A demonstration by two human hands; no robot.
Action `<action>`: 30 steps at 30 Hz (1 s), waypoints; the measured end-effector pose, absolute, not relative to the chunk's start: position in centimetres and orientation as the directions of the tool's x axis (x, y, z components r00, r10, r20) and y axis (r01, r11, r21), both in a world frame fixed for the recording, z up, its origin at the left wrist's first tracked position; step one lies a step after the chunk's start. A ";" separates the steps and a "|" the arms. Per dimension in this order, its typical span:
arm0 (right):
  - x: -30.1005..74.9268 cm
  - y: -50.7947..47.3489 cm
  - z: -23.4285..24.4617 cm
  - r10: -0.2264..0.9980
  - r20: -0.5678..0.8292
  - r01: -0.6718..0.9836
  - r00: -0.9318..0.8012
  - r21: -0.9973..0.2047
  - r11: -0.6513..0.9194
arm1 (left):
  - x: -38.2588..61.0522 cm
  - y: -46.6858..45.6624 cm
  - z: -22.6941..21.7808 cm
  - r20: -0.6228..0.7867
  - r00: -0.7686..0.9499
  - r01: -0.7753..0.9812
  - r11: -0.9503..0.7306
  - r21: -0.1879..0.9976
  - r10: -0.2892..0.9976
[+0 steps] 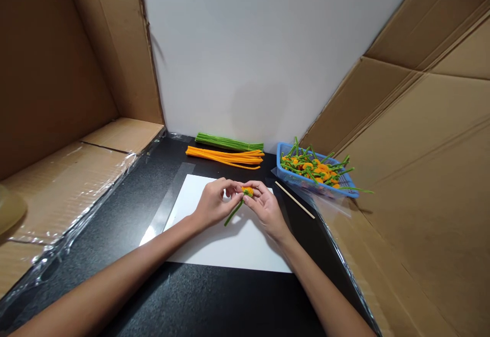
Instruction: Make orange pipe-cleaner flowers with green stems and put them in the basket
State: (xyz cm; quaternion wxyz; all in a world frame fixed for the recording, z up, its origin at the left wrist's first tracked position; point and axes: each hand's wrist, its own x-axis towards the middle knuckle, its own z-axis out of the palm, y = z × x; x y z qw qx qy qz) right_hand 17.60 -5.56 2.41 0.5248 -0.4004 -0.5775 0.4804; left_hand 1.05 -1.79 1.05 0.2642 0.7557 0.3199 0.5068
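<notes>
- The left hand (214, 205) and right hand (266, 209) are closed in a fingertip pinch on a pipe-cleaner flower (247, 191), orange head up, green stem slanting left, above a white paper sheet (229, 245).
- Far: green pipe cleaners (229, 142) and orange pipe cleaners (225, 157).
- Far right: a blue plastic basket (278, 155) of similar flowers, and a wooden stick (294, 200) nearer.

The left hand (214, 205) and right hand (266, 209) hide most of the orange flower (247, 191), so how its green stem (233, 213) joins it cannot be seen. Both arms (115, 270) run off the bottom edge. In the blue basket (284, 169), heaped flowers hide the floor and are too tangled to count. A tan object (9, 208) at the left edge is cut off and blurred, too unclear to name.
</notes>
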 end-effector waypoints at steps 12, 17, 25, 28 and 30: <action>18.3 -5.7 2.8 0.937 0.333 0.260 -0.109 -0.900 0.350 | 0.9 -1.6 2.1 0.522 0.389 0.109 -0.601 0.792 0.759; 17.9 -6.6 3.6 0.901 0.413 0.373 -0.131 -0.822 0.431 | 0.7 -1.6 1.8 0.719 0.410 0.093 -0.810 0.578 0.561; 17.3 -6.9 3.7 0.904 0.427 0.343 -0.030 -0.845 0.411 | 0.7 -1.6 1.6 0.738 0.364 0.163 -0.819 0.550 0.568; 17.2 -7.0 3.4 0.891 0.445 0.360 -0.083 -0.821 0.444 | 0.8 -1.7 1.5 0.736 0.349 0.153 -0.810 0.566 0.580; 17.0 -7.1 3.1 0.882 0.457 0.380 -0.110 -0.801 0.463 | 1.0 -1.9 1.4 0.737 0.341 0.141 -0.807 0.574 0.583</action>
